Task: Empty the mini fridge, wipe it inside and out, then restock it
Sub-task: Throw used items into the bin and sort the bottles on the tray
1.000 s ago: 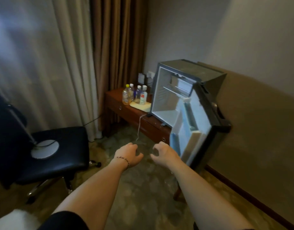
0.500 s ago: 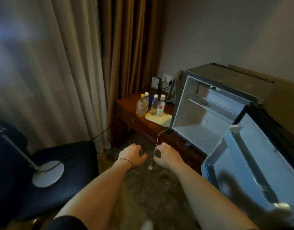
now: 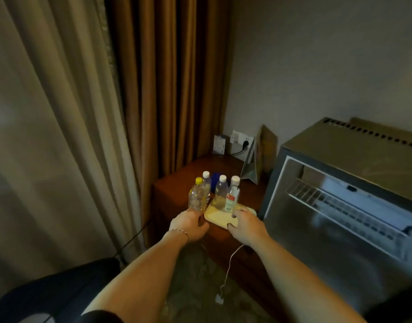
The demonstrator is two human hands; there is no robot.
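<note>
Head view: your left hand [image 3: 188, 226] curls at the yellow-capped bottle [image 3: 197, 198]'s base; a grip can't be told. Your right hand [image 3: 245, 226] rests, fingers spread, on the cream tray [image 3: 215, 216]. The open mini fridge [image 3: 344, 194] stands just right of it.

Both forearms outstretched, fingers [image 3: 235, 216] loosely curled

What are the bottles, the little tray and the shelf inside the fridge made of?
The bottles look like clear plastic: see-through walls, white and yellow screw caps. The tray seems smooth cream plastic, though painted wood is possible; its surface is matte and even. The fridge shelf looks like white-coated metal wire, judging by its thin parallel bars.
</note>
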